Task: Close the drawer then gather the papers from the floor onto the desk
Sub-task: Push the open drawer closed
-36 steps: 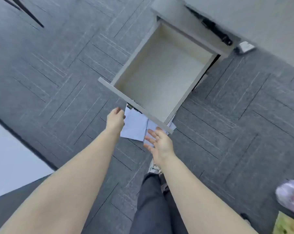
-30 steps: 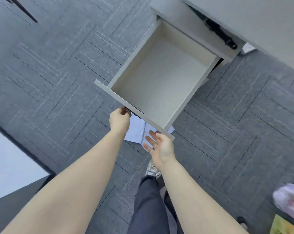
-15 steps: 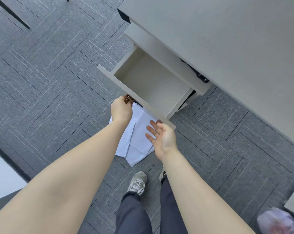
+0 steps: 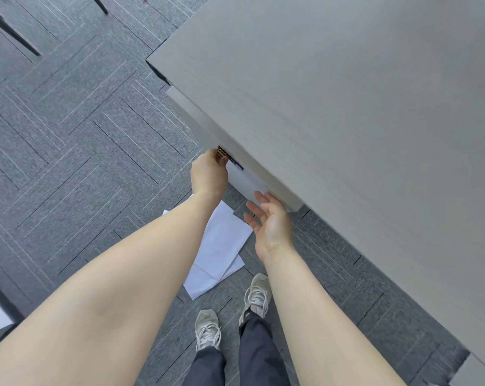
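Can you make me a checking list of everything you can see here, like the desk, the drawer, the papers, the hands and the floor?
Surface: desk top grey, nothing on the part in view.
Job's things: drawer pushed in under the desk; white papers overlapping on the floor.
Clutter: nothing seen.
Grippers: left hand closed at the drawer handle; right hand open, empty, beside the drawer front.
Cables: nothing seen.
Surroundings: grey carpet; dark furniture legs top left; person's shoes near the papers.
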Available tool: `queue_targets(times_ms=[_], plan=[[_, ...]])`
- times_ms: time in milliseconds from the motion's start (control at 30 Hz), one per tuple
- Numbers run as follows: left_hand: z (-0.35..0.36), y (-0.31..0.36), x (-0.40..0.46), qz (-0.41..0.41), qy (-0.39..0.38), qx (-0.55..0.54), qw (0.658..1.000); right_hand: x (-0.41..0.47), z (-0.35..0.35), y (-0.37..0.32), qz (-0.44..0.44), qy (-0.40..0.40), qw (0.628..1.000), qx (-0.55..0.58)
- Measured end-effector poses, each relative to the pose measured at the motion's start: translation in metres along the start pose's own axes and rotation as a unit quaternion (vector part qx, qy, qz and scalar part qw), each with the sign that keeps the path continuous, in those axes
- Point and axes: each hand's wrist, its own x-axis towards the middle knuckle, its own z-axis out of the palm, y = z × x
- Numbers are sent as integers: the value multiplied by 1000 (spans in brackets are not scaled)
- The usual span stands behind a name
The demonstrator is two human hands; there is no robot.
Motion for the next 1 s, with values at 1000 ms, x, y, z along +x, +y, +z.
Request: queue_targets(times_ms=[1000], plan=[[-90, -157, -10, -22, -246, -53, 968, -24, 15, 84, -81, 74, 982, -154]])
